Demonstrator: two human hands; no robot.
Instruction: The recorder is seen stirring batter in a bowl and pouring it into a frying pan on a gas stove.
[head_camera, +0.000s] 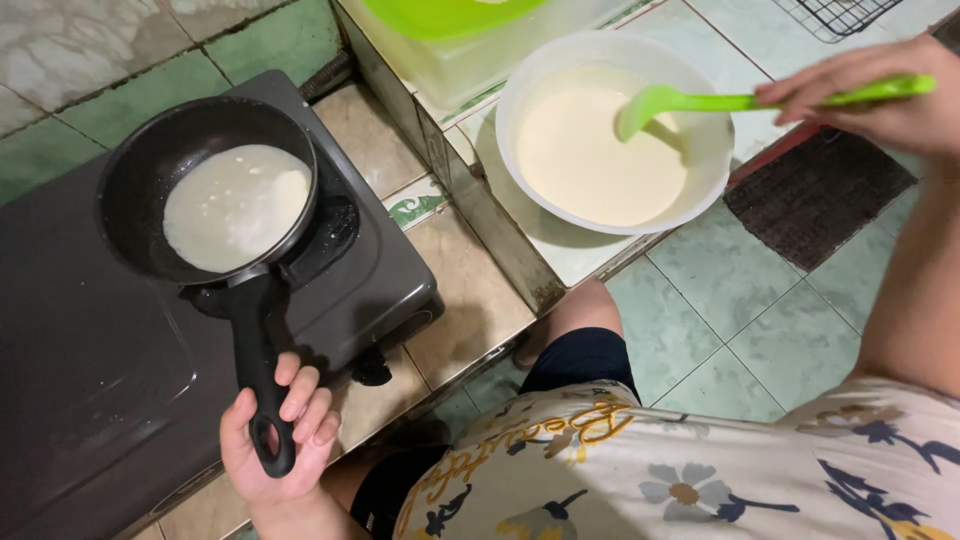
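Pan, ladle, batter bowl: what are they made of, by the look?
Frying pan, held by the left hand: likely metal with a dark matte non-stick coating; its black handle looks like moulded plastic. Ladle, in the right hand: bright green, smooth, probably plastic or silicone. Bowl: white, slightly translucent rim, apparently plastic.

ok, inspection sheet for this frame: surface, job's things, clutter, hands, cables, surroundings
Surface: dark stove top on a tiled counter.
Job's things: black frying pan with a pale round of batter; white bowl of batter on the raised ledge.
Clutter: green-lidded tub, wire rack.
Hands: left hand grips the pan handle; right hand holds a green ladle over the bowl.
Cables: nothing seen.
Surroundings: green floor tiles, dark mat.
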